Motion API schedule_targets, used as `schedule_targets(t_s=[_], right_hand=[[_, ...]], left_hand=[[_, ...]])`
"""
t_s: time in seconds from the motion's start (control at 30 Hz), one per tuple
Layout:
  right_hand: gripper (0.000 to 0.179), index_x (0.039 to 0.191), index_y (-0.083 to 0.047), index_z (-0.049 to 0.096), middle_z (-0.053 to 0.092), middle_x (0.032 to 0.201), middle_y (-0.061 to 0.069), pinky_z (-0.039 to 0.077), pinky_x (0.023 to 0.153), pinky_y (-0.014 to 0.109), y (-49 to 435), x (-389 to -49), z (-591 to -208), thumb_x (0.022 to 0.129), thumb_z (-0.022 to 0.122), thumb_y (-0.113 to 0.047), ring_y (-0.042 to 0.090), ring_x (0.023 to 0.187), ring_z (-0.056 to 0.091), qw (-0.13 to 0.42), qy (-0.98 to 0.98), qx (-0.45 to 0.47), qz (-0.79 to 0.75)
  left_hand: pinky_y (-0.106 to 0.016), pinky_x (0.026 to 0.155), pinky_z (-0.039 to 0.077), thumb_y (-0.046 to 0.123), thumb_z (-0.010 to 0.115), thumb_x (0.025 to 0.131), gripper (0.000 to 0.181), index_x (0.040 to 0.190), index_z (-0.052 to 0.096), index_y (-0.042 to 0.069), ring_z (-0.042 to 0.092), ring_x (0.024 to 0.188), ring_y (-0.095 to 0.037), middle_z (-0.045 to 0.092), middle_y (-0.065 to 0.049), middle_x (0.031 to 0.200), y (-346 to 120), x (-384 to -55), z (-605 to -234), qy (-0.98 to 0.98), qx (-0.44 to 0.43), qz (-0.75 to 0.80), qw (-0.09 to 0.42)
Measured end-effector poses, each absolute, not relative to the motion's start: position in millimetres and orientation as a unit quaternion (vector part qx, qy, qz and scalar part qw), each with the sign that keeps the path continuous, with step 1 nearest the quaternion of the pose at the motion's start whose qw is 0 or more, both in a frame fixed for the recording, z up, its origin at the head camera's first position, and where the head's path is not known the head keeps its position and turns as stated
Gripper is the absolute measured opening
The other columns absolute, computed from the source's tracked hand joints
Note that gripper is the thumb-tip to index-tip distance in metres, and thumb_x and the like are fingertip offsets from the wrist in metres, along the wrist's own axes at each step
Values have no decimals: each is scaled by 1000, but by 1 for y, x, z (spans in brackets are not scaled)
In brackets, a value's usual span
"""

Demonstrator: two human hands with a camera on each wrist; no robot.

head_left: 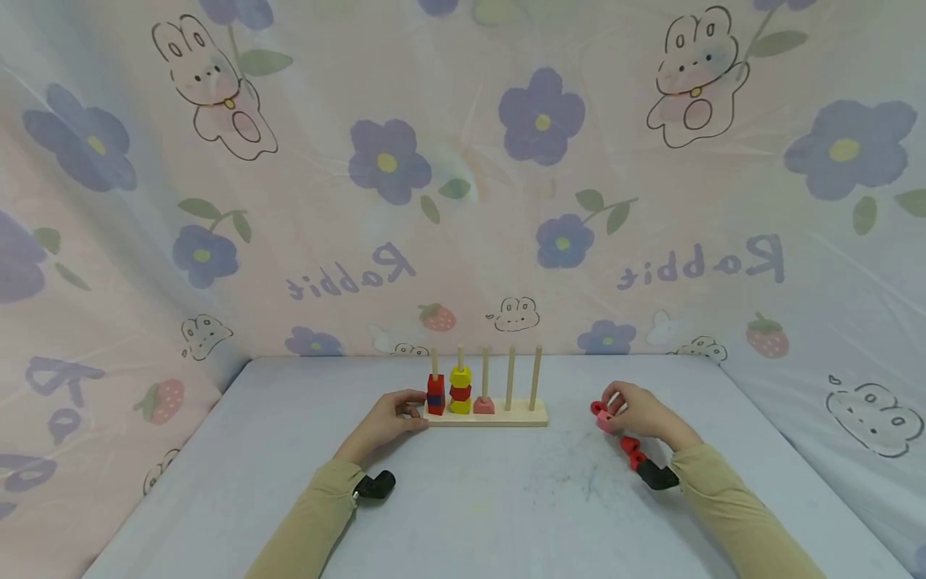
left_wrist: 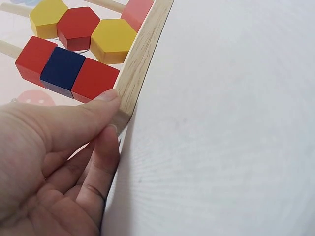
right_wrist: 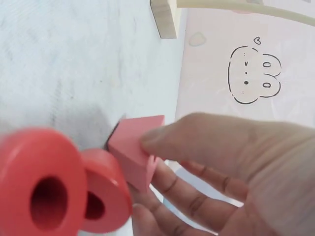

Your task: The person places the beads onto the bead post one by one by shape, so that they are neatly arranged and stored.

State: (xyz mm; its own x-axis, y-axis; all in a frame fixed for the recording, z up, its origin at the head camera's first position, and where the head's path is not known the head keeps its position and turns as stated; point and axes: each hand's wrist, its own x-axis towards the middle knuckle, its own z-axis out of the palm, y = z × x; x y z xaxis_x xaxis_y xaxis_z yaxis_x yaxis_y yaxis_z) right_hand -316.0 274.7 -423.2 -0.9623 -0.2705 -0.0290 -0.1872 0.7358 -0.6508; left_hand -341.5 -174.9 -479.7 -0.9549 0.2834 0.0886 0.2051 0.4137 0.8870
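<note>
A wooden stacking board [head_left: 485,420] with upright pegs stands at mid-table. My left hand [head_left: 391,416] pinches its left end between thumb and finger. Red and blue square blocks [left_wrist: 63,70] fill the first peg's lower part. Yellow and red hexagonal blocks [left_wrist: 78,28] sit on the second. One pink block [head_left: 484,407] lies at the foot of the third peg, and the two right pegs [head_left: 510,379] are bare. Right of the board, my right hand [head_left: 638,412] pinches another pink block [right_wrist: 133,142], thumb on its face and fingers underneath.
Red rounded blocks with holes [head_left: 631,445] lie on the white table [head_left: 499,515] near my right wrist. Another red piece [head_left: 596,408] is beside the right fingertips. Black wrist cameras [head_left: 376,485] hang under both sleeves. A printed curtain [head_left: 463,241] rises behind the table.
</note>
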Motion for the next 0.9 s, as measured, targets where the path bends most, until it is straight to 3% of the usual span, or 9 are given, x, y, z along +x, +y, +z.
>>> schedule_targets(t_s=[0.13,0.33,0.5,0.77,0.9], right_hand=[[33,105,2,56,59,89,9,48,65,35,279,-314,-420,80,75,-6,22,77,58,52,927,-142,-342],[39,123,4,58,63,99,11,50,75,37,285,-311,-402,86,67,-7,24,86,64,32,908,-174,-381],[36,124,-1,61,63,110,13,49,83,40,283,-310,-387,91,64,-14,24,94,64,13,897,-180,-403],[48,130,-6,55,60,122,12,41,96,50,263,-307,-375,90,67,-30,23,106,61,14,863,-159,-479],[48,128,-7,54,59,122,12,42,95,45,251,-306,-366,89,69,-30,19,107,61,4,841,-164,-515]], left_hand=[[-36,82,41,10,78,79,49,124,60,3,55,81,-17,63,-4,93,-174,-341,-479,841,140,521,40],[-35,81,42,9,77,80,49,125,59,2,55,81,-18,63,-5,94,-174,-339,-477,842,145,518,35],[-35,81,43,9,76,80,49,125,59,1,55,81,-19,62,-5,96,-174,-338,-476,842,150,517,29],[-35,81,42,9,77,80,49,125,59,2,55,81,-18,63,-5,94,-174,-339,-477,841,149,518,31],[-35,81,42,10,77,80,49,125,59,2,55,81,-19,62,-6,93,-175,-340,-478,840,153,520,35]])
